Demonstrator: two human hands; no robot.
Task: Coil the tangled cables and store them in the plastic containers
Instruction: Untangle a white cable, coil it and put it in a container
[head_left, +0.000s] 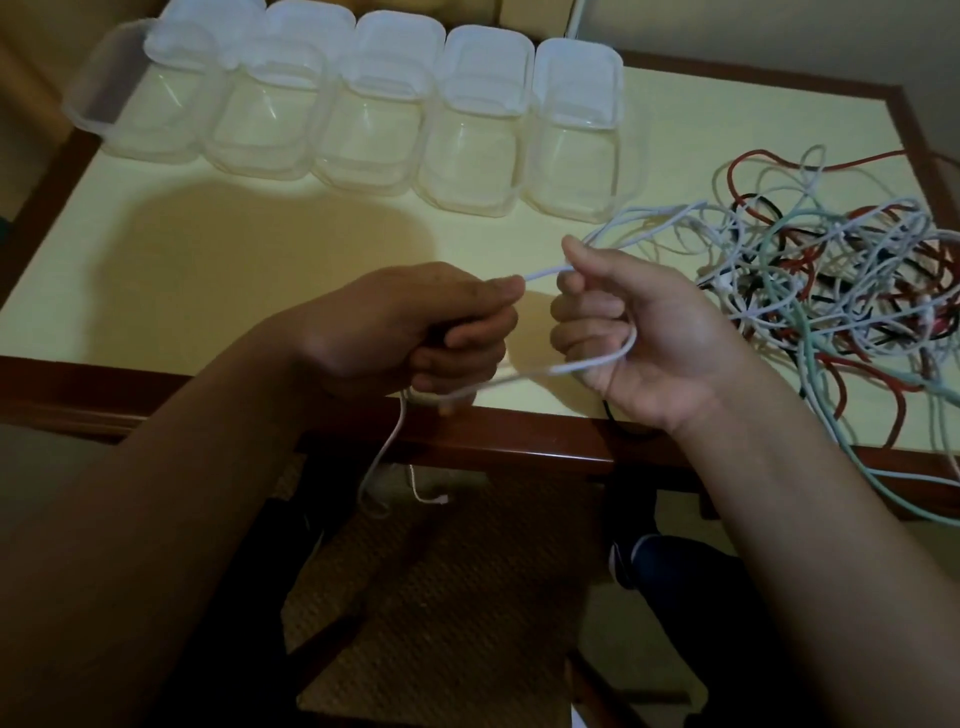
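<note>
A white cable (597, 364) is being coiled over the near edge of the table (260, 249), so the first step is judged to be in hand: one strand is drawn free of the tangle (831, 291) and wound into loops. The cable is pinched by the left hand (415, 332), fingers curled tight round it, with a loose end dangling below the table edge. It is gripped too by the right hand (639, 338), a smooth loop being carried round the curled fingers. The hands are held close, not touching. From the right hand the strand is led back into the heap of thin, round, rubbery-looking leads, white, red, black and pale green, sprawled on the table's right side. Five clear plastic containers (467, 135), soft-cornered and glossy, are lined up at the back, lids hinged open, nothing seen inside. Next, more slack must be teased out gently; a hard tug would likely tighten the knots.
</note>
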